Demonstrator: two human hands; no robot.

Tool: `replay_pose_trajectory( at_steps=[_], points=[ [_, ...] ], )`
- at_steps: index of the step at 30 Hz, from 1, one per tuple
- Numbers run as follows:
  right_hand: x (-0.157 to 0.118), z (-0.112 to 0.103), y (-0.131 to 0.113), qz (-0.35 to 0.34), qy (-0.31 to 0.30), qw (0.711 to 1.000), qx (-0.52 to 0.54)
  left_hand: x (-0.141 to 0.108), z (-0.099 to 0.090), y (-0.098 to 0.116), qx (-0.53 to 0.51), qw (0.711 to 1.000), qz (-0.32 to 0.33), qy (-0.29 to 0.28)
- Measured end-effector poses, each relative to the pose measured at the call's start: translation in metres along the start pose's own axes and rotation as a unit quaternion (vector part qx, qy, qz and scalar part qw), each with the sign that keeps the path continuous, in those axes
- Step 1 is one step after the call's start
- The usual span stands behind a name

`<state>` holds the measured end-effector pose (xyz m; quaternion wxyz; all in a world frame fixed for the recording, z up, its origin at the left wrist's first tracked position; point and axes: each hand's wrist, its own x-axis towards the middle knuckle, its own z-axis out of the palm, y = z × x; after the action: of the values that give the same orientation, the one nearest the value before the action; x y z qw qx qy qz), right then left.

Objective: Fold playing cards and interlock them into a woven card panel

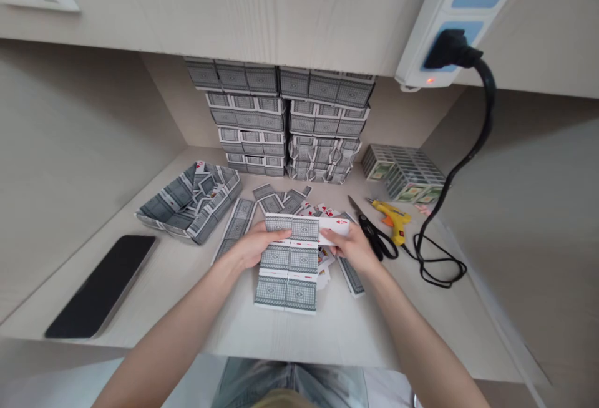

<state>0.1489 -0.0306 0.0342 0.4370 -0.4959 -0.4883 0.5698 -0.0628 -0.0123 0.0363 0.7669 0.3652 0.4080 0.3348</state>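
A panel of joined playing cards, grey patterned backs up, is in front of me above the desk. My left hand grips its upper left edge, thumb on top. In my right hand is a playing card, a red ace showing face up, pinched at the panel's upper right edge. Whether this card is fixed to the panel I cannot tell. Loose cards lie behind and partly under the panel. Card strips lie on both sides, one strip at the left and another at the right.
A card-made tray holding cards and a black phone are at left. Black scissors and a yellow glue gun with a looped cord lie right. Stacked card boxes stand behind, below a power strip.
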Motion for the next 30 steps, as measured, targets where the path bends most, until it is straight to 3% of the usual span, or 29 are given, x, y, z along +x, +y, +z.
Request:
replay_pose_trajectory(
  at_steps=[7, 16, 30],
  points=[
    [-0.002, 0.008, -0.002, -0.016, -0.033, 0.999, 0.006, 0.001, 0.007, -0.005, 0.012, 0.998, 0.028, 0.049],
    [-0.002, 0.011, 0.002, -0.022, -0.059, 0.998, 0.001, -0.002, 0.011, -0.002, 0.014, 0.999, 0.015, 0.034],
    [0.001, 0.010, 0.004, -0.025, -0.063, 0.998, -0.007, -0.004, 0.013, -0.003, 0.083, 0.994, 0.067, 0.030]
  ],
)
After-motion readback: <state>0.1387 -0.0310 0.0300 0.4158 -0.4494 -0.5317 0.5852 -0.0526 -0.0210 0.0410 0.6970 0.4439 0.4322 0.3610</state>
